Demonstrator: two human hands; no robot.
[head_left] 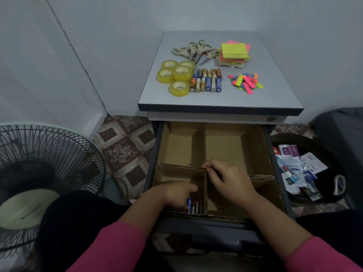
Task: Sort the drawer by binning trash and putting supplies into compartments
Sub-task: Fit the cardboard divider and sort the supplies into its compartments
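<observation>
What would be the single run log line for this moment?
left hand: placing batteries in near-left compartment | right hand: pinching cardboard divider | cabinet top: more supplies waiting

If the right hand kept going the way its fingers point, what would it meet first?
The right hand points left, fingertips already at the cardboard divider; it would likely meet that first, though depth is hard to judge.

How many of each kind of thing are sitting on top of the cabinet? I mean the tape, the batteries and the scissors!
Tape rolls: 5
Batteries: 12, counting both rows; they are packed close, so this is my best count
Scissors: 3 pairs, as far as the overlapping handles show
Total: 20
</observation>
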